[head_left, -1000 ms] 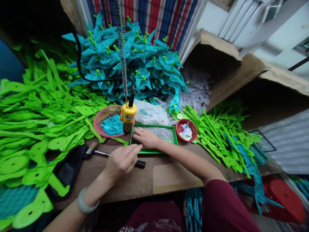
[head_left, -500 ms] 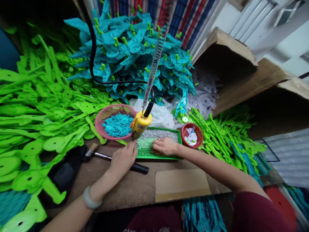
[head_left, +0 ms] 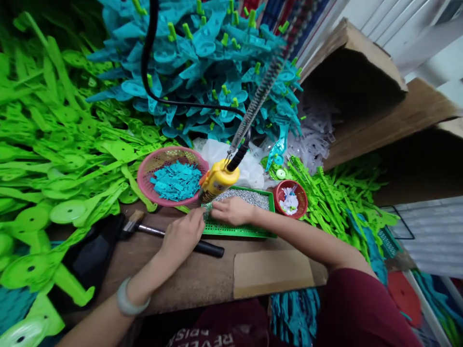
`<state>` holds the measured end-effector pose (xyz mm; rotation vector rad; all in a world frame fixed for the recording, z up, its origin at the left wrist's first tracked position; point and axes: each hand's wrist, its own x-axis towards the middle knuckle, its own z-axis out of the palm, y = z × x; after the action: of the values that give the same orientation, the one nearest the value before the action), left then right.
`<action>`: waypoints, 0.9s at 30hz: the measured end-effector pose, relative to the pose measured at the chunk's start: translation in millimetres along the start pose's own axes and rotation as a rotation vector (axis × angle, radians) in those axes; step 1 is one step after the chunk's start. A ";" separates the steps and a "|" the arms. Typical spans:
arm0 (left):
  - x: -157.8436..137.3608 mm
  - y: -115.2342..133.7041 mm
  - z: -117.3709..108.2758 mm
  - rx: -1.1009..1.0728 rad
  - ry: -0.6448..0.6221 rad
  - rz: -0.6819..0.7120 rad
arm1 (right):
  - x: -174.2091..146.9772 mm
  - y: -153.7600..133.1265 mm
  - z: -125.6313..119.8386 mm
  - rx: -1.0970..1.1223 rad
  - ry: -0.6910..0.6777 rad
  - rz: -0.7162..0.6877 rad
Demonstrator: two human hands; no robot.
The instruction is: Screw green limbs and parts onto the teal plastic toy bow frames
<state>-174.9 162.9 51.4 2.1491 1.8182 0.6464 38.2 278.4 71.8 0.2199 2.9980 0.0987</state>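
My left hand (head_left: 183,235), fingers curled, is closed at the left end of a green perforated tray (head_left: 242,231). Whatever it holds is hidden behind the knuckles. Right above it a yellow electric screwdriver (head_left: 220,179) hangs tilted from a coil spring (head_left: 262,89); its lower end is out of sight, and I cannot tell whether the hand touches it. Over the tray, my right hand (head_left: 231,211) has its fingers bent together near my left one, with anything in them too small to see. Small silvery metal pieces (head_left: 249,196), apparently screws, fill the tray's far part.
A pink basket (head_left: 144,185) of blue pieces stands left of the tray, a small red basket (head_left: 306,205) right. A hammer (head_left: 152,230) and cardboard piece (head_left: 273,272) lie in front. Green parts (head_left: 65,159) and blue parts (head_left: 202,72) pile around; cardboard boxes (head_left: 376,62) stand right.
My right hand has moved left across the tray, closer to my left hand. The screwdriver leans more to the right at its top. The camera view has shifted slightly.
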 end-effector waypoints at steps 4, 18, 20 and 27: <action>-0.7 -4.2 -0.2 -0.015 -0.031 0.004 | -5.6 10.1 0.2 -0.009 -0.018 0.082; -0.5 -8.6 1.4 -0.081 0.021 -0.006 | -5.1 -6.3 -6.0 -0.021 -0.018 -0.028; -1.7 -11.9 0.3 -0.099 0.025 -0.016 | 5.2 -8.8 -4.1 -0.018 -0.019 -0.076; -0.7 -15.3 -3.8 -0.139 0.061 -0.023 | 11.0 7.8 -6.0 -0.075 -0.018 -0.111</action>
<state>-190.1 164.7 47.4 2.0372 1.7697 0.8155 27.7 287.4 76.9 0.0454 2.9738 0.1954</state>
